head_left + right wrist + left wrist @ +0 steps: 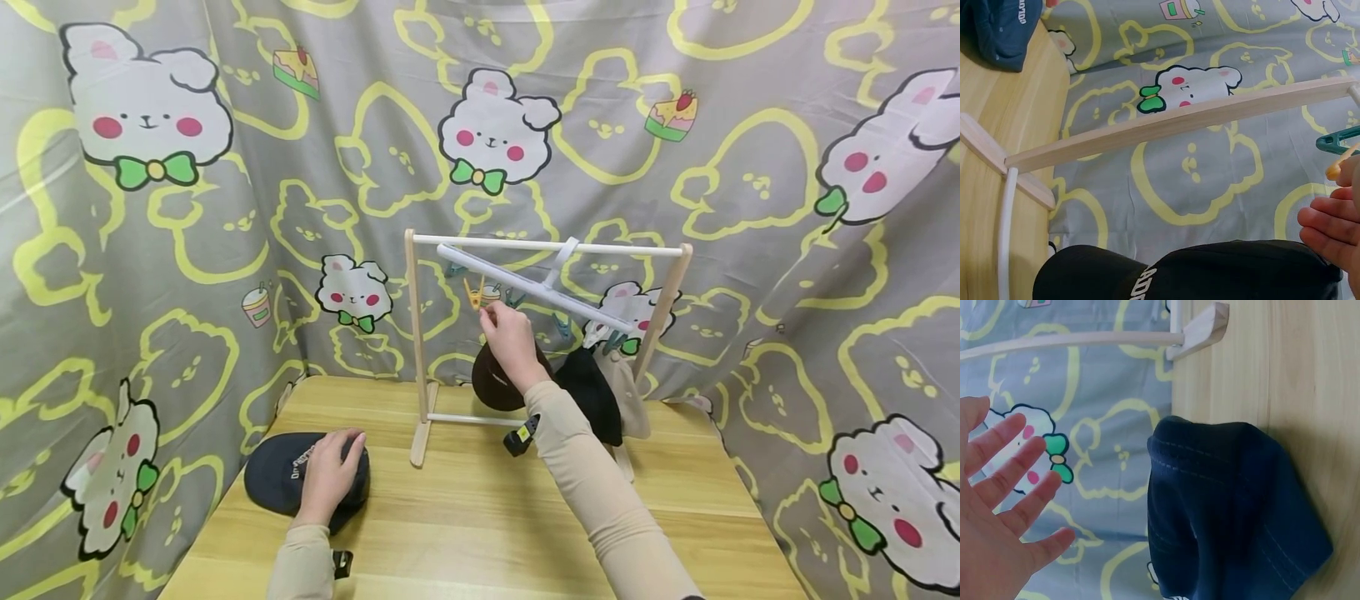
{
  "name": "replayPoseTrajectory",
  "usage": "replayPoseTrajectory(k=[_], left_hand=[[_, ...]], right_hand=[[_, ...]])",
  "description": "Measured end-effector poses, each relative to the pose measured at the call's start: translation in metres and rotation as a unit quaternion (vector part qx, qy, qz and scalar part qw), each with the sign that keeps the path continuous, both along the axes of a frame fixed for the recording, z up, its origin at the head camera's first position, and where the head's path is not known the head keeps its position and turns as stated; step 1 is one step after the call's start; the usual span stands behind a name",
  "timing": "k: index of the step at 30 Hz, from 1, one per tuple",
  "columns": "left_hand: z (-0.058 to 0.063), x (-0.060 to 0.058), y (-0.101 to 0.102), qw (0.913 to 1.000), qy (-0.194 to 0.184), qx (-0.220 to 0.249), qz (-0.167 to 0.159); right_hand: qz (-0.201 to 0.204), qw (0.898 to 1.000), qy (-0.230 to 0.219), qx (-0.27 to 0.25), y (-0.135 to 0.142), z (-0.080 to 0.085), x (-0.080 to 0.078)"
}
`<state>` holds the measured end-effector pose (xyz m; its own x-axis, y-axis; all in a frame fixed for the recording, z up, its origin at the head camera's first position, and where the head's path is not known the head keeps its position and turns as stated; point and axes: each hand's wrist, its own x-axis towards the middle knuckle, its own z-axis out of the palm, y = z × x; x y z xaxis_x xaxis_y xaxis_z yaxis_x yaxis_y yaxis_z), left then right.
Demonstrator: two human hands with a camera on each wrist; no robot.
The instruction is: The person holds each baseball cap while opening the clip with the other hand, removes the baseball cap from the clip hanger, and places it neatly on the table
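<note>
My right hand (513, 343) is raised to the white hanger (532, 287) and pinches a yellow clothespin (474, 293). In the right wrist view that hand (1335, 225) is partly cut off by the frame's edge, with a teal clothespin (1336, 141) just above it. Behind my right hand hangs a dark brown cap (495, 382). Over a navy cap (273, 473) on the table is my left hand (330, 473). The left wrist view shows this hand (1013, 506) with fingers spread, beside the navy cap (1229, 506) and not gripping it.
A wooden rack (415, 333) with a white top bar (487, 242) carries the hanger, which slants down to the right. At its right end hang a black hat (592, 392) and a beige hat (626, 392). A patterned curtain (360, 167) surrounds the wooden table (450, 517).
</note>
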<state>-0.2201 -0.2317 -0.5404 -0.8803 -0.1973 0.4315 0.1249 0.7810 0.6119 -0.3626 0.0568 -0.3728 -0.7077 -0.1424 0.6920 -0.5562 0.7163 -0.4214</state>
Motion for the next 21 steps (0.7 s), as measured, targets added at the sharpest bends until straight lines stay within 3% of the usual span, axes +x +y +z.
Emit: replayPoseTrajectory(k=[15, 21], left_hand=[[0.004, -0.006, 0.011, 0.9998, -0.014, 0.003, -0.011], [0.008, -0.01, 0.017, 0.9999, 0.0, 0.001, -0.017]], right_hand=[[0.0, 0.999, 0.04, -0.025, 0.011, 0.0, -0.003], [-0.002, 0.999, 0.042, -0.035, 0.018, 0.0, -0.003]])
